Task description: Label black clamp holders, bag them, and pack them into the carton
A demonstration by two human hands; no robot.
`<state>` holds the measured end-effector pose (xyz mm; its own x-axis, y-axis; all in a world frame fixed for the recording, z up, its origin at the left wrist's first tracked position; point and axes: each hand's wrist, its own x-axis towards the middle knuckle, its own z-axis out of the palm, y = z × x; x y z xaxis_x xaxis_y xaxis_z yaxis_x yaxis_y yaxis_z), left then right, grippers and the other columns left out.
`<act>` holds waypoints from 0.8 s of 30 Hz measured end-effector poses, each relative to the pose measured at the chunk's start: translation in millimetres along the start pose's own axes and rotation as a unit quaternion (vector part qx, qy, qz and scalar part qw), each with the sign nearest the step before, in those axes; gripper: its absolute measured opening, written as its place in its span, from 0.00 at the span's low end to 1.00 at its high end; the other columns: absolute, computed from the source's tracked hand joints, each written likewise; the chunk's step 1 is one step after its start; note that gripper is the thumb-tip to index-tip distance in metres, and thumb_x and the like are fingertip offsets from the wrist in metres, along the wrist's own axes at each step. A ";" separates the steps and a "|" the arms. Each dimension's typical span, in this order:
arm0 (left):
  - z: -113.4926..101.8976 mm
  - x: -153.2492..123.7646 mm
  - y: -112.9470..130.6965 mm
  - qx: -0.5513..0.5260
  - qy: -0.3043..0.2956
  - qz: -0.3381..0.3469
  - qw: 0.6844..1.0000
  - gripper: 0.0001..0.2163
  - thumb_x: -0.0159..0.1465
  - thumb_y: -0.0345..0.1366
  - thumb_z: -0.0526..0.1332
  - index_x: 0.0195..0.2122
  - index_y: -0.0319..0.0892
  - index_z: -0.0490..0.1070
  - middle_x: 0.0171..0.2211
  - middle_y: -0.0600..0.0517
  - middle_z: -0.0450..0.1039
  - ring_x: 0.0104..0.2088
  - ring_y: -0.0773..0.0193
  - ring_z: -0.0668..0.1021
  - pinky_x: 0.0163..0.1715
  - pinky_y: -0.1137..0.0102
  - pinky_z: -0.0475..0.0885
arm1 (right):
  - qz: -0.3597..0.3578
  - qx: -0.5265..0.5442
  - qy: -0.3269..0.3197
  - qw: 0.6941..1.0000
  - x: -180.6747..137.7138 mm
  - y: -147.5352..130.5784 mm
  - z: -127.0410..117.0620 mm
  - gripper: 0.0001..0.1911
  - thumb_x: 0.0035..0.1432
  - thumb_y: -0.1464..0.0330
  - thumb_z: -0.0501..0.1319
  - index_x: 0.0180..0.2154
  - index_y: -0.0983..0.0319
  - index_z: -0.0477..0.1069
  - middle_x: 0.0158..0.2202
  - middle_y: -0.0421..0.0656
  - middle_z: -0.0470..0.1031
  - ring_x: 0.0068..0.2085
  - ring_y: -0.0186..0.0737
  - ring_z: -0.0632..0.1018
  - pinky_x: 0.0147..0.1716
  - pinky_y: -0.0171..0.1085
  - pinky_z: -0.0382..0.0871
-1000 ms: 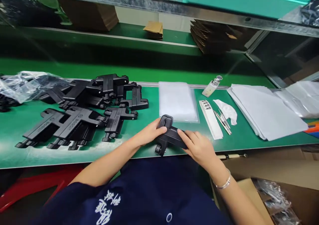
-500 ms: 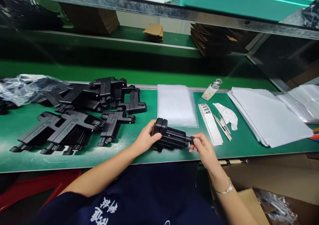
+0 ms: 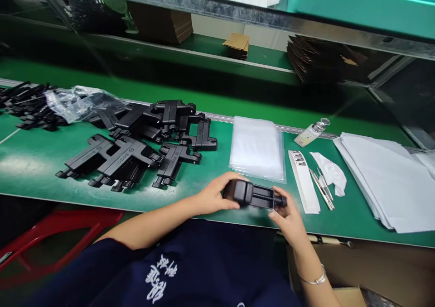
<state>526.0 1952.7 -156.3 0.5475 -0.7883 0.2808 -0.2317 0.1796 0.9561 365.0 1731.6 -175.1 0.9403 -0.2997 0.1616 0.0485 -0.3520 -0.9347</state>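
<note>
A black plastic clamp bracket (image 3: 262, 195) is held above the front of the green table, its open channel and threaded rod facing up. My left hand (image 3: 217, 194) is wrapped around its blocky left end, thumb on the near side. At the other end, my right hand (image 3: 286, 214) closes thumb and fingers about the knob (image 3: 280, 201). Left of my hands lie several similar clamp brackets (image 3: 124, 157) in a loose pile. Just behind the held one is a stack of clear plastic bags (image 3: 256, 146).
To the right lie a strip of labels (image 3: 304, 184), tweezers (image 3: 322, 189), a crumpled white cloth (image 3: 331, 173) and white sheets (image 3: 377, 180). A pump bottle (image 3: 311, 132) stands behind them. A metal-edged shelf (image 3: 217, 15) crosses overhead. A red stool (image 3: 61, 234) is below left.
The clamp bracket has been turned so its open channel faces up. My right hand has shifted its hold at the knob end. The camera view has swung left.
</note>
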 end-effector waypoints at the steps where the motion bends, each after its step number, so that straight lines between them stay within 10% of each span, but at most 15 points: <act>1: -2.6 -0.6 2.7 0.048 -0.033 0.046 0.997 0.24 0.54 0.41 0.70 0.51 0.46 0.68 0.50 0.44 0.73 0.52 0.51 0.74 0.58 0.55 0.62 | 0.008 0.033 -0.003 0.999 -1.0 1.8 1.9 0.25 0.58 0.61 0.65 0.55 0.55 0.63 0.53 0.50 0.73 0.53 0.47 0.76 0.49 0.46 0.74; 8: -14.3 -2.6 16.0 0.165 -0.105 0.055 0.979 0.15 0.61 0.37 0.62 0.49 0.46 0.70 0.50 0.45 0.76 0.56 0.52 0.74 0.65 0.46 0.46 | -0.022 0.009 0.054 0.998 -7.2 1.8 3.3 0.24 0.54 0.64 0.68 0.52 0.55 0.66 0.54 0.51 0.72 0.57 0.50 0.72 0.54 0.52 0.70; 12: -9.4 -5.8 22.1 0.102 0.001 -0.065 0.993 0.33 0.50 0.40 0.71 0.57 0.44 0.63 0.52 0.43 0.73 0.53 0.50 0.75 0.60 0.53 0.62 | 0.022 0.008 0.072 0.997 -5.5 -4.8 9.2 0.24 0.55 0.60 0.67 0.52 0.57 0.67 0.46 0.50 0.75 0.47 0.48 0.78 0.42 0.45 0.77; 16: -6.0 -7.4 22.7 0.058 0.042 -0.122 0.990 0.31 0.49 0.40 0.71 0.55 0.43 0.66 0.52 0.44 0.71 0.51 0.50 0.75 0.53 0.59 0.70 | 0.023 -0.036 0.050 0.998 -5.2 -11.3 10.9 0.24 0.58 0.59 0.63 0.54 0.57 0.65 0.44 0.49 0.76 0.43 0.47 0.79 0.37 0.42 0.77; 24: -8.8 -8.6 6.2 -0.164 0.120 -0.158 0.966 0.32 0.51 0.56 0.68 0.50 0.41 0.68 0.45 0.45 0.74 0.45 0.53 0.76 0.40 0.68 0.71 | -0.239 -0.335 -0.059 0.909 3.0 -39.8 -11.0 0.17 0.67 0.56 0.51 0.47 0.60 0.69 0.39 0.51 0.76 0.37 0.47 0.77 0.35 0.44 0.73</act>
<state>526.9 1965.7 -152.1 0.7289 -0.6822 -0.0564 0.2237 0.1596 0.9615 362.2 1734.9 -133.9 0.8976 0.1134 0.4259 0.2822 -0.8901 -0.3578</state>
